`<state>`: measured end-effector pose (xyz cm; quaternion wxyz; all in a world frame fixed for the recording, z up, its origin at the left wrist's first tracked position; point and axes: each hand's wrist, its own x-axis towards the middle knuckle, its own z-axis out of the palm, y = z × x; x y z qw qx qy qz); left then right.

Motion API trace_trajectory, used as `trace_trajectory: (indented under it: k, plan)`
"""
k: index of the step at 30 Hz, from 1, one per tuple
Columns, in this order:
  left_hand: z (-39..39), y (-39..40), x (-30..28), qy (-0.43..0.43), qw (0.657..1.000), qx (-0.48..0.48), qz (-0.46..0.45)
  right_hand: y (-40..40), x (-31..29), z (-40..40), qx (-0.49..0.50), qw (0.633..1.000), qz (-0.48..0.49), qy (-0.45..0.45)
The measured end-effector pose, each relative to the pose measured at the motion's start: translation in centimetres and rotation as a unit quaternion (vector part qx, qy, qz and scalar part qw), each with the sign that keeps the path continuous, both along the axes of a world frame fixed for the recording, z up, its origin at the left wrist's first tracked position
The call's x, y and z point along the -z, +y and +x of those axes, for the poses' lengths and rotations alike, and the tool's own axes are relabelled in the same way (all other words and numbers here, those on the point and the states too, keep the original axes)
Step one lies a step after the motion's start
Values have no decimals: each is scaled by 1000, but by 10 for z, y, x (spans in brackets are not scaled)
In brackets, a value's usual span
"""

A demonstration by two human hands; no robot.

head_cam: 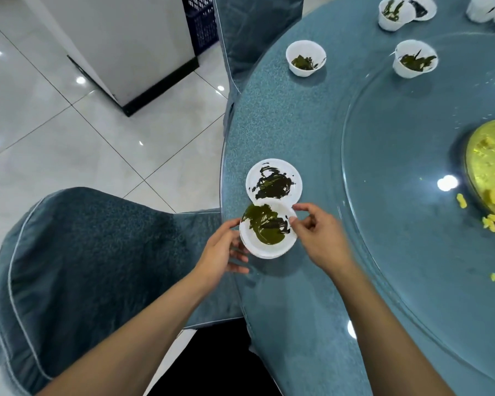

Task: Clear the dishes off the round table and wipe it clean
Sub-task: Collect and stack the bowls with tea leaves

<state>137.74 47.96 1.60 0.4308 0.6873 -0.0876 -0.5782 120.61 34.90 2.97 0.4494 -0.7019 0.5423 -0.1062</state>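
A white bowl (265, 247) smeared with green sauce is lifted slightly at the near edge of the round blue table (297, 124). My left hand (222, 247) holds its left rim and underside. My right hand (319, 232) pinches its right rim. Just behind the bowl lies a white plate (273, 180) with dark smears, partly overlapped by the bowl. Farther back stand white cups with leafy leftovers, a left cup (305, 58) and a right cup (415, 58). More cups (395, 12) sit at the far edge.
A glass turntable (412, 167) covers the table's middle, carrying a yellow dish (486, 164) and scattered yellow crumbs (490, 224). A blue-covered chair (77, 252) stands at my left, and another chair (255, 30) farther back. A white cabinet (126, 47) and a dark crate (200, 21) stand on the tiled floor.
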Motion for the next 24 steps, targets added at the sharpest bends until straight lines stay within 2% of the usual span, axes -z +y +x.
trace_trajectory:
  k: [2,6,9,13,19,24]
  plan:
    - [-4,1,0,-14,1000,7,-4,4,-1,-4,4,998,-42,48]
    - [-12,3,7,-35,999,29,9,15,0,-17,15,995,-76,64]
    - [-21,5,9,-24,1000,9,17,28,1,-30,8,993,-89,80]
    - [-28,5,6,-20,998,-49,15,43,0,-45,2,991,-106,85]
    - [-28,36,-11,-86,995,-50,-1,69,-2,-50,-16,989,-115,92]
    - [-15,87,-39,-110,991,-70,-8,94,-11,-26,-81,980,-164,81]
